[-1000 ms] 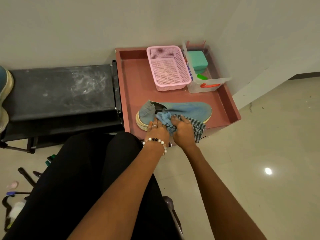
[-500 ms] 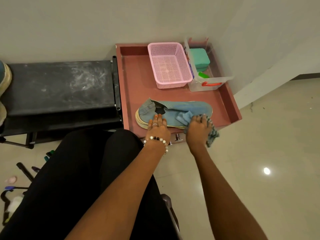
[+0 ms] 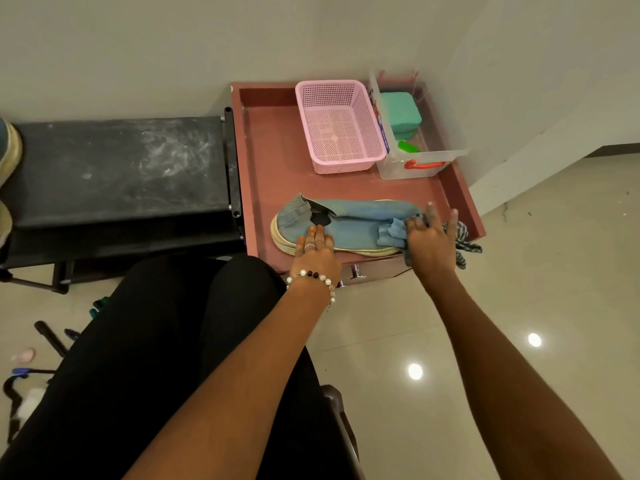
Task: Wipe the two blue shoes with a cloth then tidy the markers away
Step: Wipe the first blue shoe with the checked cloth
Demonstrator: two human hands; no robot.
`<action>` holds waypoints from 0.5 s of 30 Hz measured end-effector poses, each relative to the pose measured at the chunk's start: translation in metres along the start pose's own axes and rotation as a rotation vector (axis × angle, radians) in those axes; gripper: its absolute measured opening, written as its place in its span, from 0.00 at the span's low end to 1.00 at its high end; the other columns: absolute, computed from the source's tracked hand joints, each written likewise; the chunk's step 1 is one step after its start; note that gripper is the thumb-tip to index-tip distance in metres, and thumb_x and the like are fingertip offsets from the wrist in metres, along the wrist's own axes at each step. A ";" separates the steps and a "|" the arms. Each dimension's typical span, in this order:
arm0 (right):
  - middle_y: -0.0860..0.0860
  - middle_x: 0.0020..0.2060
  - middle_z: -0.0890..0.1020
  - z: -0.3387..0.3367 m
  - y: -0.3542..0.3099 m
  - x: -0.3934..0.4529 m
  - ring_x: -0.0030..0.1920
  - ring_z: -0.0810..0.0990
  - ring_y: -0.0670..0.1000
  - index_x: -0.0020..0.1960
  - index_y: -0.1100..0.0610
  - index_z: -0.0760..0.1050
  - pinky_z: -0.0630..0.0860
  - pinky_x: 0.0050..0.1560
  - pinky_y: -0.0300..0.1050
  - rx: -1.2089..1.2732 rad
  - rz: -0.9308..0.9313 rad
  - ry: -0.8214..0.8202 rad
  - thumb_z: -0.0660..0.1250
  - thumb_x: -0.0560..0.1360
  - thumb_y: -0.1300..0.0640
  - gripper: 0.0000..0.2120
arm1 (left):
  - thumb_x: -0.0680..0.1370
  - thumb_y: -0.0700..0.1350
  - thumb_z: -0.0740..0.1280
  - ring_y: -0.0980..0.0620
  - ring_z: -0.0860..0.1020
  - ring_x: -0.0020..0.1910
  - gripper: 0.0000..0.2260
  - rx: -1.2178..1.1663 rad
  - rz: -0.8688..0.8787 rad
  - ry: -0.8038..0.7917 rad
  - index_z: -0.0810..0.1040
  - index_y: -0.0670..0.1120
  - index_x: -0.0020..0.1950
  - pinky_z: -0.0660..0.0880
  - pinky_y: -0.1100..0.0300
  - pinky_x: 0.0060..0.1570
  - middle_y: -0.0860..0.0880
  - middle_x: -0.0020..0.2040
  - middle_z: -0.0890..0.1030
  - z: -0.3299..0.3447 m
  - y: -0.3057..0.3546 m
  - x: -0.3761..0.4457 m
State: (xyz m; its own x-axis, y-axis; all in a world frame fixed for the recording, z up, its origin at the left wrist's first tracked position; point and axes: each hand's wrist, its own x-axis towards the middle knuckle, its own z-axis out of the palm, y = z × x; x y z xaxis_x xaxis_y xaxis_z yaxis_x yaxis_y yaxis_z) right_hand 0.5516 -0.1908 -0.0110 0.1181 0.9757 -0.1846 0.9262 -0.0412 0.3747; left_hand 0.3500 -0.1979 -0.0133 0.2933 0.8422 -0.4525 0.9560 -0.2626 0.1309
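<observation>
The right hand [image 3: 429,237] presses the cloth [image 3: 393,232] flat-fingered onto the toe of the blue shoe [image 3: 349,225]; the left hand [image 3: 315,245] rests with straight fingers on its heel side. The shoe lies in the red tray [image 3: 270,161], near a pink basket [image 3: 337,124] and a clear box [image 3: 420,161] holding a green case [image 3: 400,114].

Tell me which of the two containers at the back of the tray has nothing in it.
The pink basket: only its perforated floor shows inside. The clear plastic box right of it holds a green case.
</observation>
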 end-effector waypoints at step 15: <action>0.57 0.63 0.76 -0.002 -0.050 -0.028 0.66 0.71 0.57 0.67 0.60 0.69 0.63 0.68 0.56 0.224 -0.183 0.027 0.75 0.66 0.63 0.31 | 0.84 0.43 0.46 0.42 0.43 0.77 0.24 0.017 -0.024 -0.051 0.44 0.36 0.77 0.43 0.48 0.75 0.38 0.78 0.43 -0.002 0.002 0.000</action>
State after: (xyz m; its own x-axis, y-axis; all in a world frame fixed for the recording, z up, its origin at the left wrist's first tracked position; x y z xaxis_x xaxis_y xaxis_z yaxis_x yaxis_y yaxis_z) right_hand 0.5014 -0.2157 -0.0232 -0.0648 0.9765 -0.2056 0.9876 0.0922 0.1269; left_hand 0.3522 -0.1974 -0.0115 0.2695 0.8233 -0.4996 0.9622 -0.2514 0.1047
